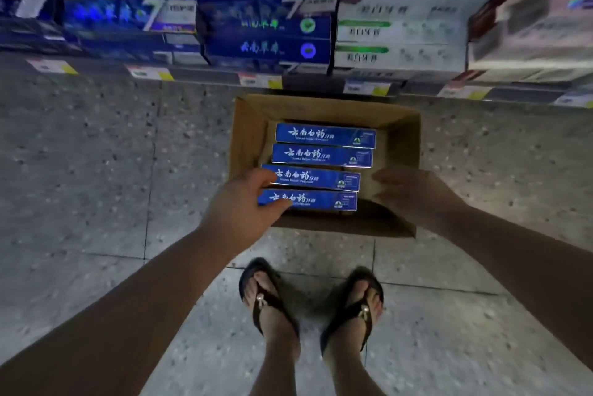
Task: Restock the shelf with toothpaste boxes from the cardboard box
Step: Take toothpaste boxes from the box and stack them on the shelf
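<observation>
Speckled floor (96,155) runs under the stocked shelf (205,75), and at my feet the cardboard box (401,139) sits open with four blue toothpaste boxes (324,155) lying side by side inside. My left hand (240,203) pinches the left ends of the nearest two — thumb on one, fingers over the other — while my right hand (414,193) hangs spread and empty just beside their right ends. Lifted from one end only, I judge the pair could splay and one slip back down unless my right hand closes on the far ends first.
</observation>
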The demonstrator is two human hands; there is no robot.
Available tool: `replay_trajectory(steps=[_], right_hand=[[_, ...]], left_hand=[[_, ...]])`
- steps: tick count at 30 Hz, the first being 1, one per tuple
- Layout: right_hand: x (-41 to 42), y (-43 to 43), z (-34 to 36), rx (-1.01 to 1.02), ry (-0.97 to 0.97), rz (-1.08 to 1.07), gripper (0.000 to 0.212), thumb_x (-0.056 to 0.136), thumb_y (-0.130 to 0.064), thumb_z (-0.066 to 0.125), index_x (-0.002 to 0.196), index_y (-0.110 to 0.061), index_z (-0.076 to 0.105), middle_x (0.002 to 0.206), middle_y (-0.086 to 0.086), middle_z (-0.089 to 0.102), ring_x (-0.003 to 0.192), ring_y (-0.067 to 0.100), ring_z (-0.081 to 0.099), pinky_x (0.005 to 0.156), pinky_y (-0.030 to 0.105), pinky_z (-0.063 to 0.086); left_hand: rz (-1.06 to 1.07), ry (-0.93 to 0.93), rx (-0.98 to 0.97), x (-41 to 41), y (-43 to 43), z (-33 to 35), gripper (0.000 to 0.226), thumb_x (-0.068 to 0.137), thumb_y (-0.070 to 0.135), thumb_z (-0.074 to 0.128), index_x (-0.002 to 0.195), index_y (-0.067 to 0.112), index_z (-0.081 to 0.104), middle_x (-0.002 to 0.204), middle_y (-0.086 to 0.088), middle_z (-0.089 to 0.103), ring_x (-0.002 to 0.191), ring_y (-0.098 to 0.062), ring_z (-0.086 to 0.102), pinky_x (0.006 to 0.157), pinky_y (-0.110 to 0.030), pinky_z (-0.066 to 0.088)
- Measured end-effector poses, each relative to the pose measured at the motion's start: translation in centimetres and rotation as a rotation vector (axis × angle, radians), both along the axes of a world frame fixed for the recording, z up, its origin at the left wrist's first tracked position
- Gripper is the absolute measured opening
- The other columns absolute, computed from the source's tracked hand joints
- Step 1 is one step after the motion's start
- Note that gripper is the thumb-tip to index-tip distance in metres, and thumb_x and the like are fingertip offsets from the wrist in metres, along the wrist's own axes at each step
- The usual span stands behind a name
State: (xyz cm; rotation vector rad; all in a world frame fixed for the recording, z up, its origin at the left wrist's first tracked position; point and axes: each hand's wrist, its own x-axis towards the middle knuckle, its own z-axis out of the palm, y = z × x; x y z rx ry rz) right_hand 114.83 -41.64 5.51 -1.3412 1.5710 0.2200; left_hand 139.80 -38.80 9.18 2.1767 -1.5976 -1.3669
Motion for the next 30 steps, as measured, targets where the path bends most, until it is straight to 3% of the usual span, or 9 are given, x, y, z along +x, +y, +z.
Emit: replay_trajectory(steps=[3, 6, 13, 22, 28, 30], right_hand=[[0.4, 0.1, -4.1, -0.025, 0.040, -0.003, 0.035, 0.081, -0.031, 0.063, 0.115, -0.034, 0.057, 0.124, -0.005, 0.056, 0.114, 0.019, 0.055, 0.093, 0.034, 0.048], [1.1, -0.2, -7.8, -0.057, 0.075, 0.040, 0.039, 0.085, -0.026, 0.060, 0.123, -0.028, 0.053, 0.130, 0.002, 0.054, 0.117, 0.022, 0.052, 0.082, 0.026, 0.043], [3.1, -0.7, -14.8, -0.063, 0.064, 0.105, 0.045, 0.086, -0.027, 0.058, 0.129, -0.029, 0.045, 0.139, 0.003, 0.045, 0.123, 0.024, 0.048, 0.084, 0.034, 0.050], [2.5, -0.2, -19.0, -0.152, 0.103, 0.243, 0.054, 0.089, -0.028, 0.052, 0.138, -0.033, 0.031, 0.141, 0.005, 0.044, 0.124, 0.024, 0.047, 0.086, 0.040, 0.054], [2.8, -0.7, -20.5, -0.149, 0.167, 0.429, 0.070, 0.085, -0.040, 0.055, 0.143, -0.021, 0.021, 0.151, 0.005, 0.028, 0.137, 0.024, 0.030, 0.107, 0.042, 0.037], [2.8, -0.6, -20.6, -0.155, 0.186, 0.473, 0.074, 0.084, -0.037, 0.058, 0.144, -0.021, 0.017, 0.153, 0.004, 0.025, 0.139, 0.024, 0.025, 0.108, 0.044, 0.035]], left_hand=[[0.004, -0.003, 0.013, 0.2, 0.3, -4.1, 0.043, 0.076, 0.023, 0.071, 0.116, 0.011, 0.059, 0.115, -0.008, 0.064, 0.104, -0.021, 0.061, 0.091, -0.038, 0.051], [0.016, -0.032, 0.012, 0.5, 0.5, -7.3, 0.043, 0.077, 0.023, 0.070, 0.117, 0.012, 0.058, 0.117, -0.009, 0.063, 0.105, -0.021, 0.061, 0.090, -0.040, 0.052], [-0.019, -0.070, 0.026, 1.5, 0.0, -12.9, 0.045, 0.080, 0.031, 0.066, 0.122, 0.018, 0.054, 0.120, -0.003, 0.060, 0.099, -0.010, 0.054, 0.080, -0.026, 0.043], [-0.003, -0.087, 0.033, 1.9, -0.9, -15.9, 0.045, 0.080, 0.032, 0.066, 0.121, 0.021, 0.054, 0.121, -0.003, 0.059, 0.104, -0.014, 0.056, 0.083, -0.029, 0.047], [-0.031, -0.107, 0.052, 2.7, -0.8, -17.5, 0.044, 0.080, 0.031, 0.067, 0.121, 0.021, 0.054, 0.122, -0.003, 0.058, 0.103, -0.012, 0.056, 0.085, -0.027, 0.045], [-0.035, -0.113, 0.048, 3.0, -0.9, -18.0, 0.044, 0.079, 0.030, 0.068, 0.120, 0.021, 0.055, 0.120, -0.004, 0.059, 0.101, -0.012, 0.055, 0.086, -0.027, 0.045]])
